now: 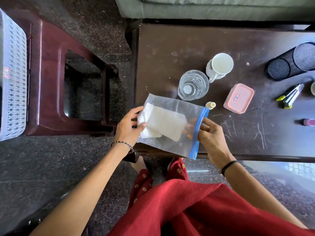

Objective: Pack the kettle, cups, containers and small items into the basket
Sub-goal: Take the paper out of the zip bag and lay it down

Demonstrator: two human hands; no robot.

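Plastic zip bag [180,108]: holds a folded white cloth [163,123], above the table's [170,48] near edge, well apart from the basket [13,74] at your left.
Left grip [129,126]: pinches its closed end.
Right grip [209,133]: pinches the blue zip strip [198,126].
Risk: seal unclear; tilt it and your cloth may slide out.

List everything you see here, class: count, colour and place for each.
zip bag: 1, clear, blue seal, over table's near edge
cloth: 1, white, inside zip bag
glass: 1, clear, on table
mug: 1, white, beside glass
container: 1, pink, right of glass
small bottle: 1, cream, by bag's seal
mesh holder: 1, black, table's right
purple bottle: 1, purple, right edge
table: 1, dark brown
stool: 1, maroon, left of table
basket: 1, white, far left
hands: 2, left hand and right hand gripping zip bag
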